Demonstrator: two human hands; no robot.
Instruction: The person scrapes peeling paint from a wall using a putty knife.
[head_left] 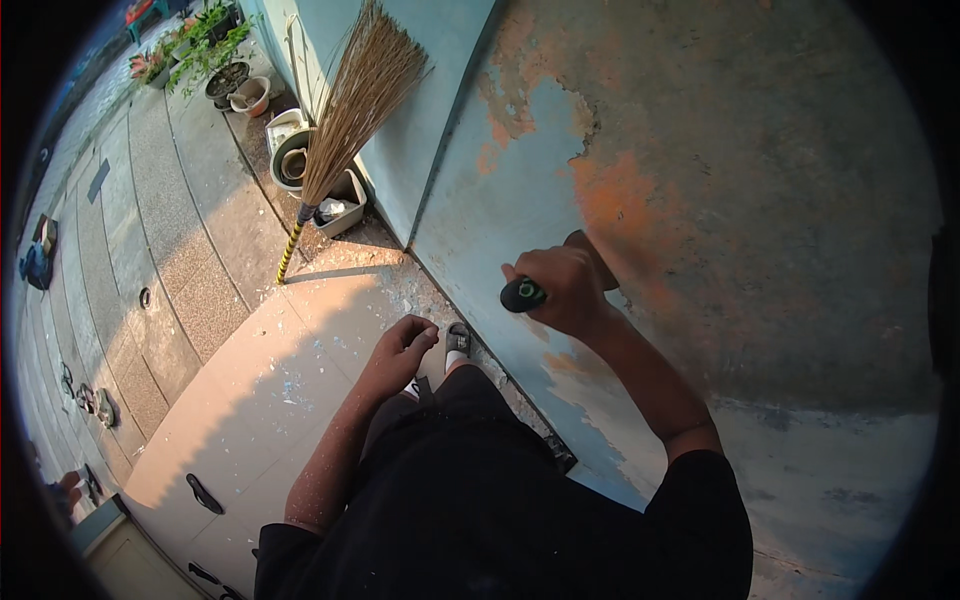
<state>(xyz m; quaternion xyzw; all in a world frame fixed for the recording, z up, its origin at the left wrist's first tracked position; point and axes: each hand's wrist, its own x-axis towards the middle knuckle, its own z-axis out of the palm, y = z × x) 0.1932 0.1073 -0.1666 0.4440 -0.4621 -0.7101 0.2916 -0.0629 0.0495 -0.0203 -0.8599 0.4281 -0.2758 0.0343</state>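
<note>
My right hand [562,285] is closed around the black handle of a scraper [523,294], whose end has a green mark. Its broad brownish blade [592,258] lies at the wall, partly covered by my fingers. Blue paint [480,215] has come off in ragged patches there, baring orange and grey wall [730,200]. Held low in front of my body, my left hand [402,352] has its fingers curled in, with nothing visible in them. It touches neither the wall nor the tool.
A stick broom [350,110] leans bristles-up in the corner beside pots and a grey tub [342,205]. Paint flakes [290,385] litter the tiled floor near my sandalled foot [457,340]. Potted plants [210,35] stand farther left; loose footwear [103,407] lies on the paving.
</note>
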